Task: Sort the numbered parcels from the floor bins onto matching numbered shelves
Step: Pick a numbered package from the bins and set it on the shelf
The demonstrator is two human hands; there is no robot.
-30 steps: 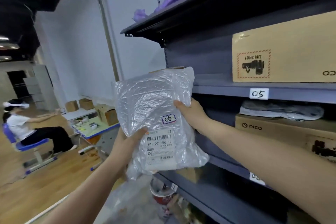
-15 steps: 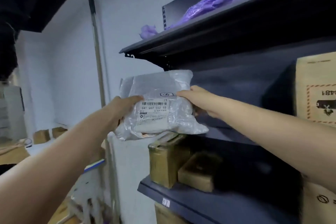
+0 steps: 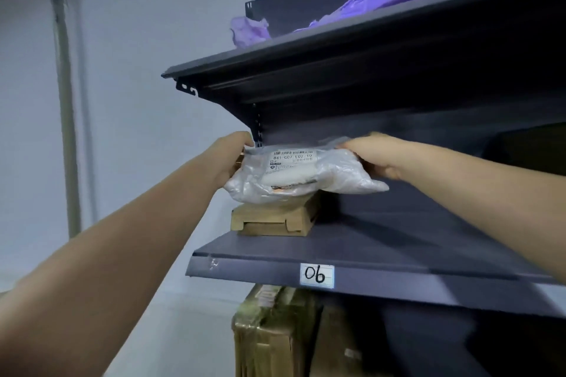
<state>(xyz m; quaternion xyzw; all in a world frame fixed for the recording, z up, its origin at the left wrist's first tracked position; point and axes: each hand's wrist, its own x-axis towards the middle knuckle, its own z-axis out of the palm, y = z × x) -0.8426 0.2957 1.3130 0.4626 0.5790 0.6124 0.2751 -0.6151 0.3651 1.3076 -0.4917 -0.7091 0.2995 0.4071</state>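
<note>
A: Where is the parcel (image 3: 298,173)?

B: On the shelf (image 3: 352,277) tagged 06 (image 3: 317,275), lying flat atop a small cardboard box (image 3: 272,219).

A: And the hands?

B: The left hand (image 3: 232,156) grips its left end, the right hand (image 3: 372,157) its right end, fingers curled round the plastic.

A: How will it handle?

B: Light, I'd judge. The crinkly bag looks soft and slippery, with something firmer inside. Hold both ends, or it sags and slides off the box.
</note>
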